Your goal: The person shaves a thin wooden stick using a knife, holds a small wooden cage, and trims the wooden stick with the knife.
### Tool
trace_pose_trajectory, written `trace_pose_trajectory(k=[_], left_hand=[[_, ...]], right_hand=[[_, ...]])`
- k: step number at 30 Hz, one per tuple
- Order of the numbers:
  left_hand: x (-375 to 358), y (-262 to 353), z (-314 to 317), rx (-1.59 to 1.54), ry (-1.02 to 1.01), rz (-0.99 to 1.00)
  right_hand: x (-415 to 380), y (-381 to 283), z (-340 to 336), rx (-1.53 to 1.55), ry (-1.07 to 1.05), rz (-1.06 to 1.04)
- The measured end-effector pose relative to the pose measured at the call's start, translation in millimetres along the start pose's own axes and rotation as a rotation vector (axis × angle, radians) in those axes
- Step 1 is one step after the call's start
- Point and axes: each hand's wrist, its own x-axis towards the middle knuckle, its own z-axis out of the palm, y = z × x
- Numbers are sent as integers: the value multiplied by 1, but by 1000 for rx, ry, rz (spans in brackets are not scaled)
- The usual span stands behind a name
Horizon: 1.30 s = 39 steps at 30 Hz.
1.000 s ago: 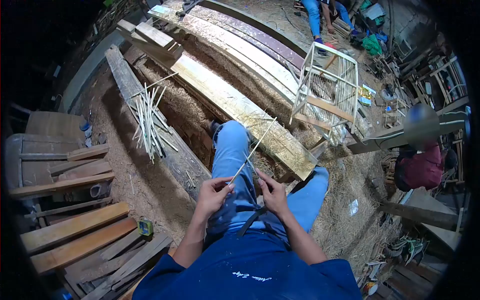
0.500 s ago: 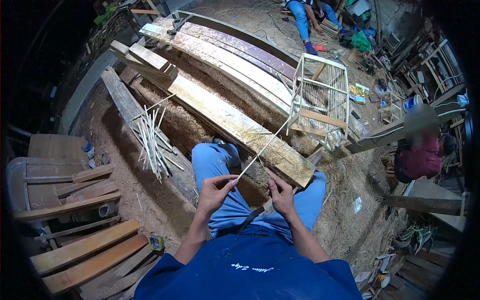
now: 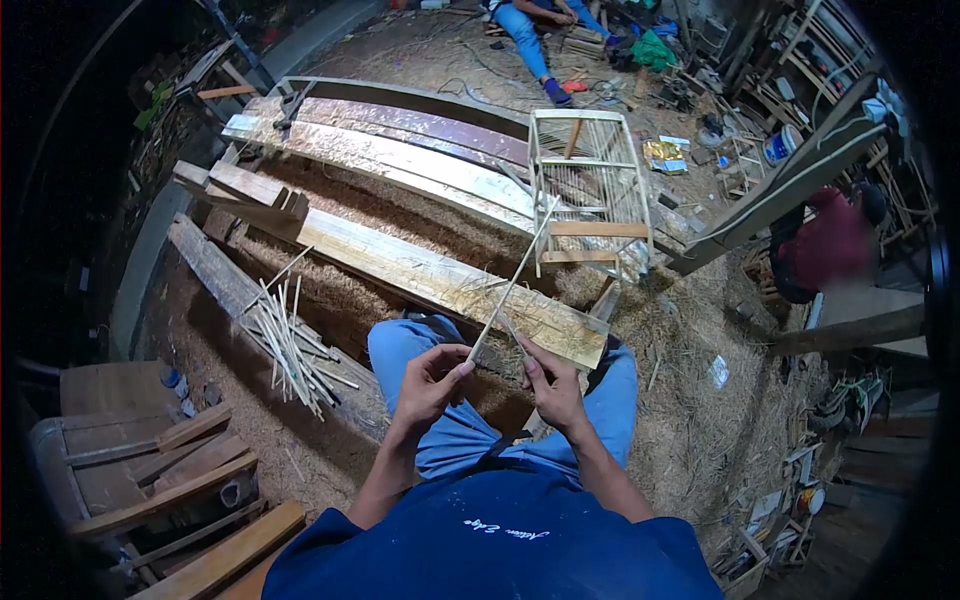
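My left hand point(image 3: 430, 388) is closed, pinching the lower end of a long thin wooden stick point(image 3: 514, 282) between thumb and fingers. The stick slants up and away to the right, its far tip overlapping the slatted wooden frame point(image 3: 598, 229). Close beside it, my right hand point(image 3: 556, 390) is closed around a small knife point(image 3: 510, 328); its slim blade points up toward the stick, and the handle is hidden in my fingers. Both hands are over my lap, in front of a thick plank point(image 3: 400, 258).
A loose pile of thin sticks point(image 3: 290, 350) rests on a weathered board point(image 3: 205, 258) to the left. More planks point(image 3: 430, 165) lie beyond, with shavings on the ground. One person point(image 3: 525, 40) sits at the far side; another in a red top point(image 3: 825, 240) is at the right.
The camera view has shifted, so the surroundings sit further left and the frame higher. The stick points more steeply away from me. Both hands keep their holds.
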Motion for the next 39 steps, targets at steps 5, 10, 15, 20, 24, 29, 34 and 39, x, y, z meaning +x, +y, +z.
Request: trace_pose_trajectory(k=[5, 10, 15, 20, 24, 29, 34, 39], left_hand=[[-8, 2, 25, -141, -105, 1], [-24, -15, 56, -220, -139, 21], [-54, -20, 92, -379, -25, 38], [-84, -19, 103, -297, -97, -68], [-100, -31, 106, -286, -62, 0], [-110, -37, 106, -244, 22, 38], [-112, -20, 98, -315, 98, 16], [-111, -26, 86, -252, 197, 43]], right_hand=[[-17, -26, -21, -37, -9, -27], [-36, -41, -41, -179, -69, -211], [-60, -46, -61, -311, -167, -342], [-77, -49, -76, -410, -233, -373], [-81, -51, -79, -445, -282, -432], [-81, -68, -71, -489, -366, -465], [-74, -63, -58, -505, -390, -502], [-71, -65, -40, -553, -386, -501]])
